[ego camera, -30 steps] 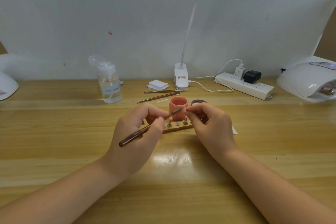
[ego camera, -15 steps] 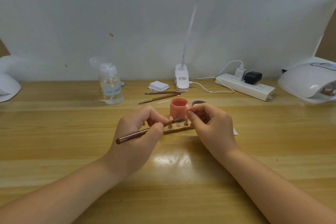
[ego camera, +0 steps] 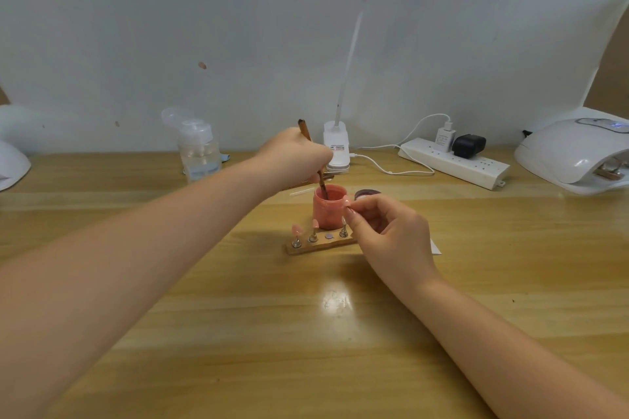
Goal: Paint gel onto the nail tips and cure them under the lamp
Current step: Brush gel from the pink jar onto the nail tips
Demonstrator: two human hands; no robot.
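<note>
A pink gel jar [ego camera: 327, 211] stands open at the middle of the wooden desk. My left hand [ego camera: 295, 156] grips a brown brush [ego camera: 311, 153] upright, its tip dipped inside the jar. My right hand [ego camera: 384, 231] pinches a small pink nail tip [ego camera: 347, 202] on its stand beside the jar's right rim. In front of the jar lies a wooden holder [ego camera: 320, 243] with other nail tips on metal stands. The white curing lamp [ego camera: 575, 153] sits at the far right.
A clear pump bottle [ego camera: 199, 146] stands at the back left. A desk lamp base [ego camera: 337, 146], a power strip [ego camera: 452, 161] with plugs and a dark jar lid [ego camera: 367, 194] lie behind. Spare brushes sit behind my left hand. Another white device [ego camera: 12, 163] is at the left edge.
My left hand rose and reached forward, turning the brush upright and dipping it into the jar. My right hand still pinches the nail tip, now apart from the brush.
</note>
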